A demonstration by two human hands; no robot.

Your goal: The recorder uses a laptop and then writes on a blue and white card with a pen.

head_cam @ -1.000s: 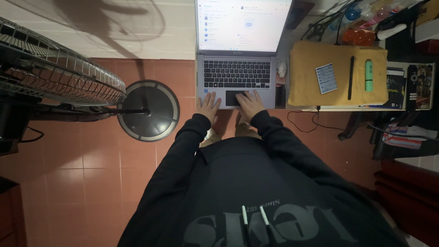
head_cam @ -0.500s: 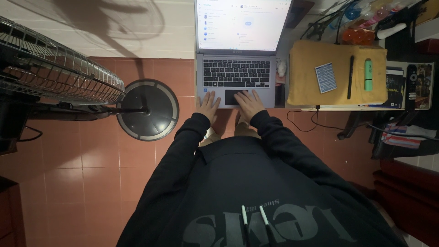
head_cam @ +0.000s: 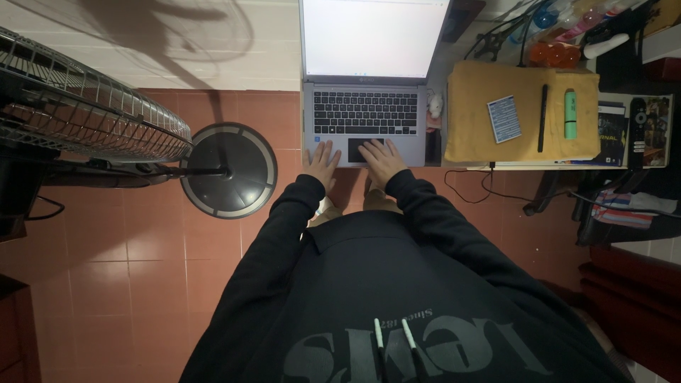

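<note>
Grey laptop (head_cam: pixel 365 113) with black keys and white screen; yellow cloth (head_cam: pixel 496 106); green marker (head_cam: pixel 571 115); red tiled floor (head_cam: pixel 156 262); black sweater (head_cam: pixel 383 298).

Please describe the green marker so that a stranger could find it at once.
Right of the laptop lies a yellow cloth. On its right part rests the green marker, beside a black pen. It is the only green thing there.
</note>
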